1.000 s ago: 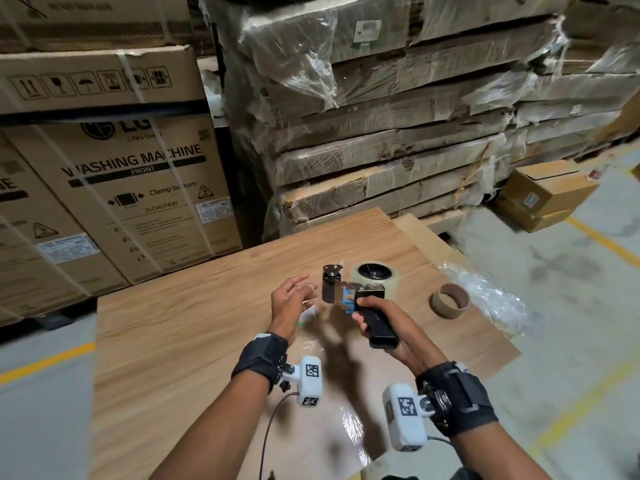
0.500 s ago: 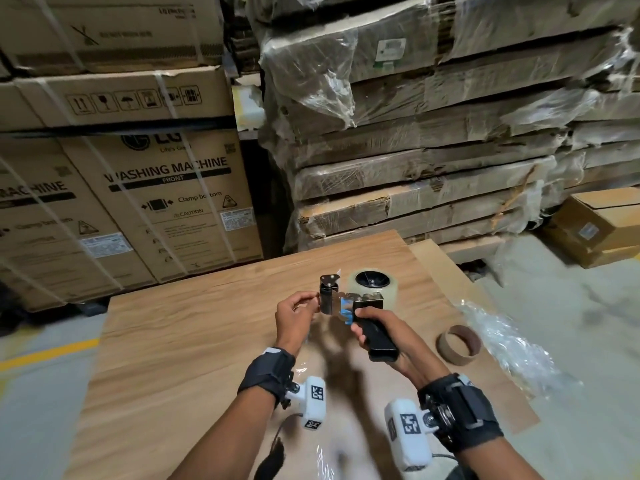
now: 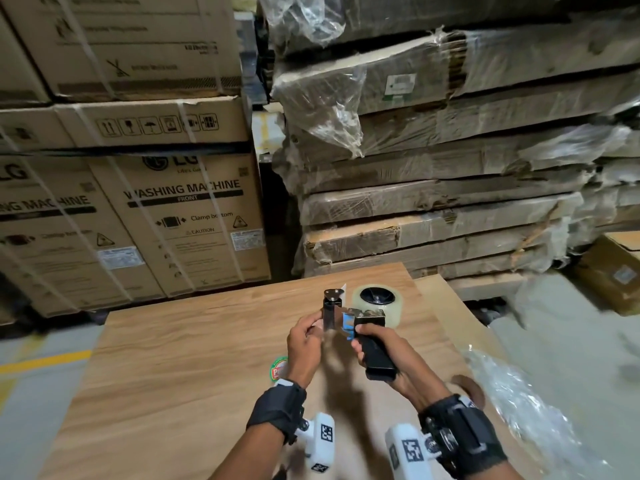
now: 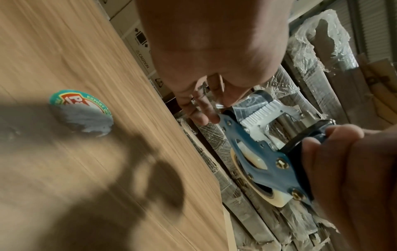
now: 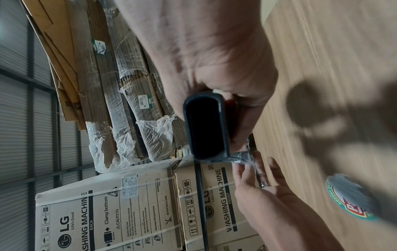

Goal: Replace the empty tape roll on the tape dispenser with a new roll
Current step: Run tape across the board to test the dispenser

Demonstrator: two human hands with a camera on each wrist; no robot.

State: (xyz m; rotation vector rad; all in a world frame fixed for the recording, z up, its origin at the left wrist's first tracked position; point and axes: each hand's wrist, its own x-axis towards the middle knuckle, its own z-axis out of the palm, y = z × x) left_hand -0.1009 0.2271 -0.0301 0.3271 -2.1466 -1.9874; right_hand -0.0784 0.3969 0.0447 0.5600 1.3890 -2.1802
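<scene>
My right hand (image 3: 360, 344) grips the black handle (image 3: 377, 355) of the tape dispenser (image 3: 349, 318) above the wooden table (image 3: 173, 375). A clear new tape roll (image 3: 379, 303) sits on the dispenser's hub. My left hand (image 3: 320, 323) is at the dispenser's front end and pinches the loose tape end (image 5: 242, 158) between thumb and fingers. The left wrist view shows the blue frame (image 4: 253, 152), the white toothed blade (image 4: 264, 112) and the roll (image 4: 257, 169) behind it. A brown ring, blurred (image 3: 465, 384), lies partly hidden behind my right wrist.
A round green and red sticker (image 3: 278, 367) lies on the table under my left hand. Crumpled clear plastic (image 3: 519, 410) lies at the table's right edge. Washing machine boxes (image 3: 187, 220) and wrapped flat cartons (image 3: 433, 202) stand close behind the table.
My left hand has moved from beside the dispenser to its front end and taken the tape end. The right hand keeps hold of the handle. The head view has tilted up.
</scene>
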